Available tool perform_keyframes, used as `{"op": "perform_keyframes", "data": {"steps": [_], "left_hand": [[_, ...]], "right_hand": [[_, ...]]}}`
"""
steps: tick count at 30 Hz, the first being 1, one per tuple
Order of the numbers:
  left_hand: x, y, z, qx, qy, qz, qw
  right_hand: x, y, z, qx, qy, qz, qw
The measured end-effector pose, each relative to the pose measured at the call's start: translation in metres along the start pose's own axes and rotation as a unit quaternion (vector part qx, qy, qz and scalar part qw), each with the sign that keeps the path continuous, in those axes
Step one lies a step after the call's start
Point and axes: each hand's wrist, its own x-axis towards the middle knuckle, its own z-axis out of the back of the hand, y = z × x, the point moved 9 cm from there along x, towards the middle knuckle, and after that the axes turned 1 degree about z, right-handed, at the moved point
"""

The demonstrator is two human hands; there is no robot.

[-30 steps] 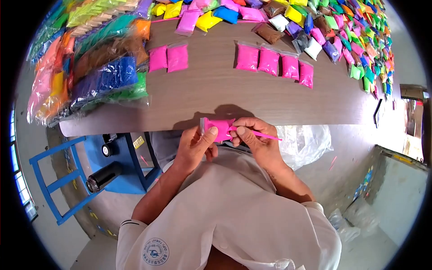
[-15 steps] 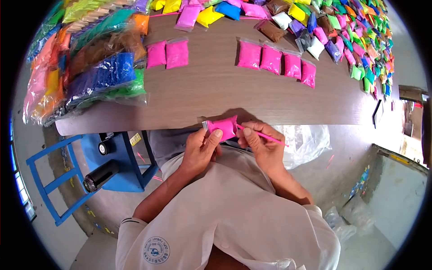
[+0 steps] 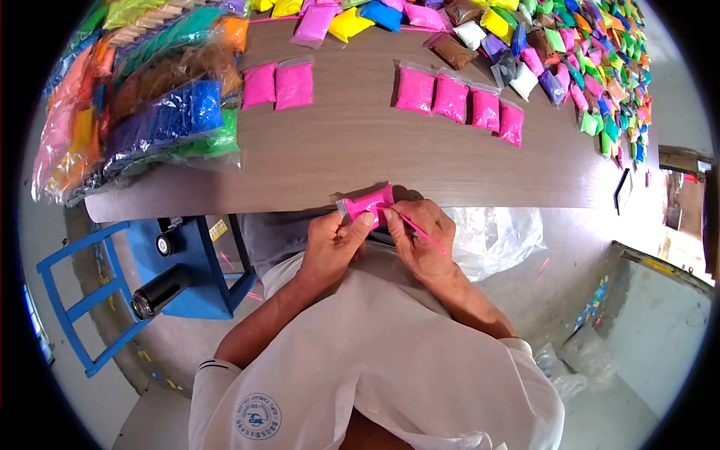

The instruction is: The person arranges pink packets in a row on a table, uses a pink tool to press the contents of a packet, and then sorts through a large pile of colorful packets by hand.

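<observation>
Close to the table's front edge, my left hand [image 3: 332, 246] is closed on a small clear bag filled with pink material [image 3: 369, 202], thumb pressed on its face. A thin pink stick [image 3: 424, 235] is pinched in my right hand [image 3: 424, 241]. Its near end slants down to the right past my fingers, while the other end overlaps the bag's front. Beyond my hands, several more pink bags [image 3: 415, 91] form a row at the right of the table, and a pair of pink bags [image 3: 293, 85] lies at the left.
Big clear bags of coloured packets [image 3: 165, 124] are stacked at the table's left. Many loose coloured packets [image 3: 592, 75] pile up at the back right. Below the table stand a blue chair [image 3: 86, 300] and a black thermos [image 3: 161, 291]; clear plastic [image 3: 499, 244] hangs at right.
My right hand has moved left, bringing the stick's tip from the bag's right edge onto its front. My left hand keeps its hold. The whole view has shifted slightly.
</observation>
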Motion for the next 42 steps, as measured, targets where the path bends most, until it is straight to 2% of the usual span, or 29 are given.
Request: {"op": "perform_keyframes", "data": {"steps": [2,5,8,9,12,13,14,19,22,23,24,26,29,30,32,35,39,40,42], "left_hand": [[0.000,0.002,-0.002,-0.021,0.016,0.028,0.999],[0.000,0.022,-0.006,-0.004,0.053,0.085,0.995],[0.001,0.013,-0.009,0.001,0.039,0.055,0.998],[0.002,0.014,-0.010,-0.007,0.040,0.051,0.998],[0.002,0.018,-0.011,-0.019,0.042,0.037,0.998],[0.003,0.015,-0.012,-0.017,0.043,0.025,0.999],[0.005,0.013,-0.012,-0.016,0.043,0.012,0.999],[0.006,0.005,-0.013,0.027,0.031,0.006,0.999],[0.011,0.002,-0.013,0.024,0.028,-0.020,0.999],[0.009,0.003,-0.013,0.018,0.027,-0.025,0.999],[0.007,0.006,-0.013,0.032,0.028,-0.016,0.999],[0.009,0.003,-0.012,0.060,0.031,-0.008,0.998],[0.012,-0.013,-0.016,0.050,0.014,-0.041,0.998],[0.009,-0.013,-0.016,0.054,0.010,-0.040,0.998],[0.014,-0.006,-0.015,0.046,0.020,-0.040,0.998],[0.008,-0.009,-0.017,0.049,0.023,-0.031,0.998],[0.008,-0.012,-0.019,0.059,0.018,-0.055,0.997],[0.005,-0.009,-0.019,0.054,0.016,-0.040,0.998],[0.008,-0.008,-0.017,0.045,0.009,-0.023,0.999]], "right_hand": [[0.003,0.003,0.000,-0.021,-0.004,0.006,1.000],[0.004,0.005,0.003,-0.043,-0.020,0.066,0.997],[0.007,-0.011,0.020,-0.104,-0.028,-0.003,0.994],[0.004,-0.015,0.028,-0.091,-0.046,-0.058,0.993],[0.004,0.015,0.038,-0.045,-0.051,0.001,0.998],[0.003,0.023,0.030,-0.065,-0.007,0.040,0.997],[-0.001,0.026,0.021,-0.050,-0.009,0.103,0.993],[0.000,-0.004,0.023,-0.101,-0.056,0.022,0.993],[-0.004,0.006,0.025,-0.086,-0.049,-0.002,0.995],[-0.005,0.019,0.021,-0.045,-0.022,0.033,0.998],[-0.006,0.030,0.018,-0.053,-0.053,0.099,0.992],[-0.006,0.014,0.009,-0.082,-0.038,0.076,0.993],[-0.007,-0.001,0.025,-0.114,-0.083,-0.004,0.990],[-0.007,-0.008,0.027,-0.104,-0.069,-0.027,0.992],[-0.003,0.014,0.028,-0.112,-0.065,0.032,0.991],[-0.007,0.018,0.011,-0.086,-0.025,0.053,0.995],[-0.004,-0.006,0.026,-0.144,-0.080,-0.003,0.986],[-0.008,-0.020,0.030,-0.106,-0.095,-0.049,0.989],[-0.006,-0.001,0.034,-0.098,-0.088,-0.015,0.991]]}}
